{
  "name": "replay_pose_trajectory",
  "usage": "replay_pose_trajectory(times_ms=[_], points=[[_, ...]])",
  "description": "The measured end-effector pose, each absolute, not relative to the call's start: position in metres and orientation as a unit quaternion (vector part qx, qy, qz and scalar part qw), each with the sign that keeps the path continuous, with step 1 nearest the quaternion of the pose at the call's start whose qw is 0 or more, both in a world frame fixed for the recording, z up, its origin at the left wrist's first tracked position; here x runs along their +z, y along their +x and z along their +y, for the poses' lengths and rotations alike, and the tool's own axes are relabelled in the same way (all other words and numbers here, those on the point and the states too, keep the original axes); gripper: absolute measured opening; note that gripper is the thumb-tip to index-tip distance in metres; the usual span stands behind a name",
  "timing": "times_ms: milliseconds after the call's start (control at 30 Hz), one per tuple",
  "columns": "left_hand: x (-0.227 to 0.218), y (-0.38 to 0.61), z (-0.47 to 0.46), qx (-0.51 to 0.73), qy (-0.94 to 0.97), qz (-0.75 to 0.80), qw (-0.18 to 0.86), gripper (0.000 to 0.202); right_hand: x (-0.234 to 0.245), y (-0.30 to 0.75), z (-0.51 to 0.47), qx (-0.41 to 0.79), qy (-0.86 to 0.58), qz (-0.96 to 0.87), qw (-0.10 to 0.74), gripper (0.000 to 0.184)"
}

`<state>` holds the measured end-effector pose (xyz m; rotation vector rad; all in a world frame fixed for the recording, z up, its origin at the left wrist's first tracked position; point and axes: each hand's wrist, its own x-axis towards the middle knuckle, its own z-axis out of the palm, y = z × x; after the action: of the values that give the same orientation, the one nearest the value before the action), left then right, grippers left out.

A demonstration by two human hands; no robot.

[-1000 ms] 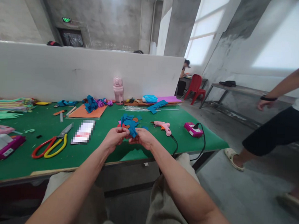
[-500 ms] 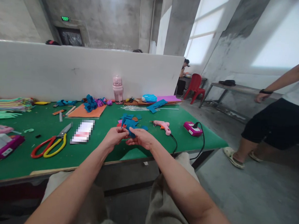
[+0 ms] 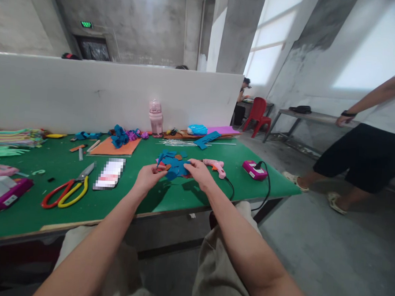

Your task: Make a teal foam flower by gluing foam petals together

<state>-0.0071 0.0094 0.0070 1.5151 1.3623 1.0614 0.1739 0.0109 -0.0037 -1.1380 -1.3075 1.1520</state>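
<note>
A small pile of cut blue pieces (image 3: 175, 162), which look like felt or foam sheet, lies on the green table with a few red and brown scraps among them. At its left side my left hand (image 3: 149, 177) is closed in a pinch on a narrow rolled blue piece (image 3: 161, 156) that points upward. My right hand (image 3: 199, 172) reaches the pile's right edge, thumb and fingers together on a flat blue piece (image 3: 185, 166); whether it is lifted I cannot tell. Just beyond that hand lies a pink glue gun (image 3: 216, 166).
Left of my hands are large scissors (image 3: 71, 190) with red and yellow handles and a blurred phone (image 3: 110, 174). A purple power box (image 3: 255, 170) with a black cord sits right. Behind stand a pink bottle (image 3: 156, 119) and an orange sheet (image 3: 113, 148). A person (image 3: 359, 143) walks at the right.
My hands were together over the pile and have moved apart; the right one has gone right, onto the pile's edge. The left still pinches the rolled blue piece. The walking person's legs have shifted.
</note>
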Motion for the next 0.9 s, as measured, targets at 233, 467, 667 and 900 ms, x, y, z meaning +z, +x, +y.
replay_pose_trajectory(times_ms=[233, 467, 667, 900], points=[[0.002, -0.001, 0.008, 0.385, 0.685, 0.453, 0.421, 0.026, -0.011, 0.17, 0.003, 0.198, -0.433, -0.827, 0.299, 0.005], [-0.002, -0.004, 0.009, 0.359, 0.703, 0.487, 0.374, 0.012, -0.005, 0.169, 0.003, 0.221, -0.445, -0.802, 0.331, 0.006], [0.007, 0.0, 0.003, 0.403, 0.637, 0.495, 0.431, 0.013, -0.006, 0.171, 0.008, 0.274, -0.454, -0.746, 0.404, 0.011], [0.007, 0.003, 0.0, 0.395, 0.628, 0.49, 0.459, 0.018, -0.006, 0.168, 0.004, 0.25, -0.446, -0.769, 0.384, 0.009]])
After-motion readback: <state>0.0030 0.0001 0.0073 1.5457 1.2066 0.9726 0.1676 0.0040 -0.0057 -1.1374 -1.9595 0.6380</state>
